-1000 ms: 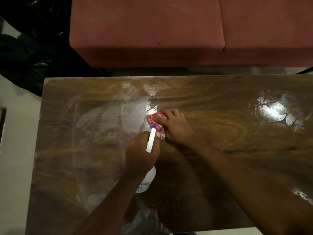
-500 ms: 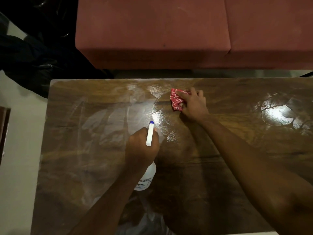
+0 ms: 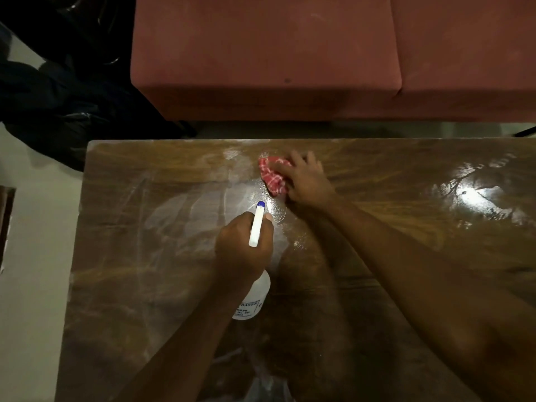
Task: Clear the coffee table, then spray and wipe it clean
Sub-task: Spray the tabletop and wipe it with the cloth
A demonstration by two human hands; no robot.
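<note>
Right hand [image 3: 307,181] is pressing the red checked cloth [image 3: 272,175] onto the coffee table [image 3: 145,271], just beyond the spray bottle [image 3: 255,297] that the left hand [image 3: 243,248] is gripping.

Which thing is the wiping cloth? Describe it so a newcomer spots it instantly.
Start at the wooden coffee table before the red sofa. Near its far edge, the right hand presses down a crumpled cloth. It is the only red-and-white checked item; the spray bottle is plain white.

Bench [image 3: 406,198] was glossy brown wood grain, wet-streaked and hazy. Cloth [image 3: 272,175] in my right grip was red-white checked weave. Spray bottle [image 3: 252,297] was smooth white plastic. Sofa [image 3: 261,53] was matt red fabric.
</note>
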